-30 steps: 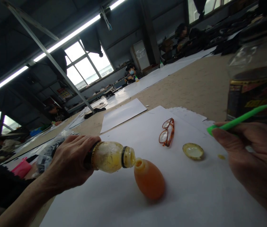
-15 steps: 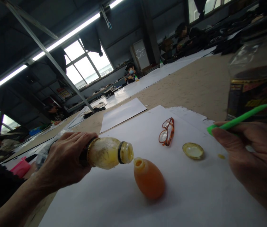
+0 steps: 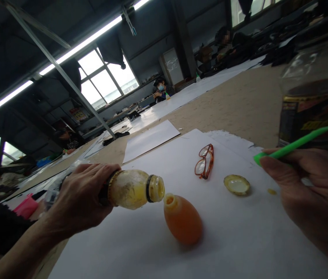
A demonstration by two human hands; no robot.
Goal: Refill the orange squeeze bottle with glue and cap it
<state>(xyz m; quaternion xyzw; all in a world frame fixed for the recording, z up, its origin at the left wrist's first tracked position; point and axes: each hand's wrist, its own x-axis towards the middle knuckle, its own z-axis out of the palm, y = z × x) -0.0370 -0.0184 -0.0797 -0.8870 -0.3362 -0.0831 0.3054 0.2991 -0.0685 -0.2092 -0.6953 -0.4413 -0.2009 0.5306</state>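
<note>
My left hand is wrapped round a small bottle smeared with yellow glue, tipped on its side. The bottle's open mouth hangs just left of and above the opening of an orange egg-shaped container standing on a white paper sheet. My right hand is closed on a green plastic stick that points up to the right. A yellow cap lies upside down on the paper between the container and my right hand.
Brown-framed glasses lie folded on the paper behind the cap. A large dark jar stands at the right edge. A pink object and plastic bag sit at the left. Other people sit at far tables.
The tipped bottle shifted slightly left and back away from the orange container's opening, then held. My right hand with the green stick stayed put.
</note>
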